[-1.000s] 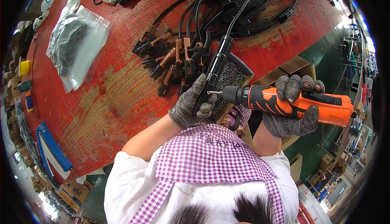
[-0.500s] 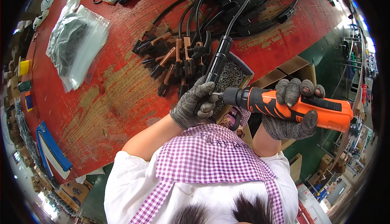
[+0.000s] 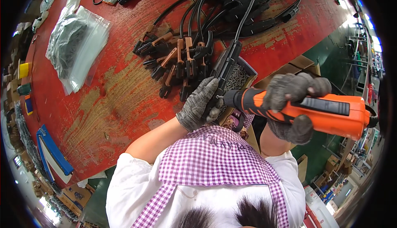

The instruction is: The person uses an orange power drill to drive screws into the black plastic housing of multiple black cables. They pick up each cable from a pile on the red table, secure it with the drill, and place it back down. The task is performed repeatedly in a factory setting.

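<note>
Fingers of the grey-knit-gloved left hand (image 3: pixel 198 106) were clamped on a long black plastic handle (image 3: pixel 228 64), slanted up and right in front of the apron, a black cable (image 3: pixel 249 11) leaving its far end. Grey-gloved right hand (image 3: pixel 285 90), slightly blurred, was wrapped round an orange-and-black power screwdriver (image 3: pixel 331 118), bit pointing left at the handle; couldn't really tell if the tip was seated, left fingers too close. Just behind the handle, partly covered: a tray of small grey metal screws (image 3: pixel 237 79). Left of that, a cluster of black clamps with copper-coloured arms (image 3: pixel 180 56) lay on the worn red tabletop (image 3: pixel 124 116). Farther left, clear plastic bags (image 3: pixel 89 42).
</note>
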Demonstrator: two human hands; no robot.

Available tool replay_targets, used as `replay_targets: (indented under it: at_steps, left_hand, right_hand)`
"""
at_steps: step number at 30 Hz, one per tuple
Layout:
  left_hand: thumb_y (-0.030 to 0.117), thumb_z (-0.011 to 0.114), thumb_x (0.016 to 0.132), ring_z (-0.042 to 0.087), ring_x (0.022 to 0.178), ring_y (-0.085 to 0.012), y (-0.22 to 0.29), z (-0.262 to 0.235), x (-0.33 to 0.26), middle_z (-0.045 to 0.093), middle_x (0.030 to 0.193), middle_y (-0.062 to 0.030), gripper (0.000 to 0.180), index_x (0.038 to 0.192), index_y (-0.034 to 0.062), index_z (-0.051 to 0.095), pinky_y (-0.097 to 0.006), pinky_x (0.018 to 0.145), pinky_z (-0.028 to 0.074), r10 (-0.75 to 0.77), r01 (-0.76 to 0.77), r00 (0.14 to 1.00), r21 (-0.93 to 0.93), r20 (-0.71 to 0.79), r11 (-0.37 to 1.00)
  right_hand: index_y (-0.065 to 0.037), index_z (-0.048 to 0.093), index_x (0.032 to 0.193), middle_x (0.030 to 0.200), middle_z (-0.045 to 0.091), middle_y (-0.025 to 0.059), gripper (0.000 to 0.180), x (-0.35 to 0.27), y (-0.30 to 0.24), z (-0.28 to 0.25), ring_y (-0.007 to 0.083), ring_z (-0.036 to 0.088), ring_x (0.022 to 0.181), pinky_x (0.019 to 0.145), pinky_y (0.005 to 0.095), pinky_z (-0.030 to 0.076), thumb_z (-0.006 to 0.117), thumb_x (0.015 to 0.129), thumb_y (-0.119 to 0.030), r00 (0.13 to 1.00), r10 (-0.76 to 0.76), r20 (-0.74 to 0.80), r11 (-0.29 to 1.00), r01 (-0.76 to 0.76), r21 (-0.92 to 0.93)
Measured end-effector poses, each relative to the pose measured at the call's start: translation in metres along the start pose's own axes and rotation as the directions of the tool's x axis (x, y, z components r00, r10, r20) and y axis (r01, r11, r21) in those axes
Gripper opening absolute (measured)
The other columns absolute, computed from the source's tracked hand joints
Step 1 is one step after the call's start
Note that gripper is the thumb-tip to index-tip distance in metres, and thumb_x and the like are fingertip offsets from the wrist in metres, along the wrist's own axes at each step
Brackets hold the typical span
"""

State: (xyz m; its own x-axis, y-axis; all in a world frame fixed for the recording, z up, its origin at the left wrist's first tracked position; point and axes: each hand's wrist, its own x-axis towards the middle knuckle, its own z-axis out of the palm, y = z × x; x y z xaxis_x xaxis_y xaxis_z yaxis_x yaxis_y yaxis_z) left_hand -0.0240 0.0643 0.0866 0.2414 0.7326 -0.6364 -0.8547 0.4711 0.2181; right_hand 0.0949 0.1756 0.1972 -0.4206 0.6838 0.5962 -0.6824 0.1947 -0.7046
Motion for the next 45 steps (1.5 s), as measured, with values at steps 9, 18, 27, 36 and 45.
replay_targets:
  at_steps: [9, 18, 27, 36, 45]
  left_hand:
    - [0.035, 0.046, 0.089, 0.041, 0.036, -0.0103, 0.006, 0.000, -0.001, 0.050, 0.061, -0.0036, 0.025, 0.107, 0.0177, 0.042, -0.020, 0.030, 0.029, -0.041, 0.042, 0.999, -0.027, 0.011, 0.999]
    - [0.030, 0.055, 0.083, 0.045, 0.042, -0.0077, 0.010, 0.025, -0.016, 0.053, 0.070, -0.0024, 0.034, 0.112, 0.0143, 0.046, -0.019, 0.035, 0.033, 0.047, -0.050, 0.998, 0.138, 0.029, 0.989]
    - [0.014, 0.056, 0.080, 0.054, 0.078, -0.0194, 0.203, -0.026, 0.022, 0.057, 0.096, -0.0071, 0.036, 0.115, 0.0127, 0.047, -0.031, 0.065, 0.048, 0.632, -0.355, 0.486, 0.797, 0.604, -0.488]
    - [0.020, 0.042, 0.080, 0.052, 0.102, -0.0353, 0.339, -0.005, 0.070, 0.054, 0.108, -0.0174, 0.033, 0.110, 0.0193, 0.054, -0.044, 0.087, 0.040, 0.818, 0.639, 0.092, 0.596, 0.568, -0.486]
    - [0.042, 0.058, 0.074, 0.059, 0.086, -0.0315, 0.145, 0.021, 0.051, 0.060, 0.088, -0.0194, 0.049, 0.094, -0.0021, 0.055, -0.040, 0.073, 0.045, 0.528, 0.279, 0.845, 0.770, 0.088, -0.574]
  right_hand:
    - [-0.005, 0.042, 0.101, 0.084, 0.057, 0.0107, 0.040, -0.005, 0.011, 0.001, 0.0161, 0.057, 0.054, 0.045, 0.0269, 0.048, 0.065, 0.069, -0.012, 0.994, 0.014, 0.113, 1.000, -0.016, 0.013]
    - [-0.006, 0.042, 0.098, 0.080, 0.058, 0.0091, 0.039, 0.003, -0.007, -0.018, 0.0153, 0.057, 0.048, 0.042, 0.0256, 0.050, 0.066, 0.067, -0.008, 0.976, -0.085, 0.203, 0.971, 0.036, 0.234]
    - [-0.003, 0.042, 0.099, 0.082, 0.056, 0.0113, 0.034, -0.027, -0.054, -0.081, 0.0142, 0.052, 0.048, 0.040, 0.0279, 0.045, 0.062, 0.073, -0.013, 0.951, 0.006, -0.309, 0.986, 0.046, 0.159]
    - [-0.006, 0.041, 0.103, 0.084, 0.055, 0.0128, 0.042, -0.066, -0.051, -0.078, 0.0198, 0.055, 0.058, 0.052, 0.0316, 0.044, 0.067, 0.071, -0.016, 0.897, 0.183, -0.402, 0.974, -0.109, 0.200]
    - [-0.005, 0.043, 0.102, 0.085, 0.056, 0.0134, 0.041, -0.067, -0.031, -0.081, 0.0212, 0.056, 0.061, 0.055, 0.0326, 0.046, 0.068, 0.071, -0.015, 0.839, 0.328, -0.434, 0.939, -0.239, 0.248]
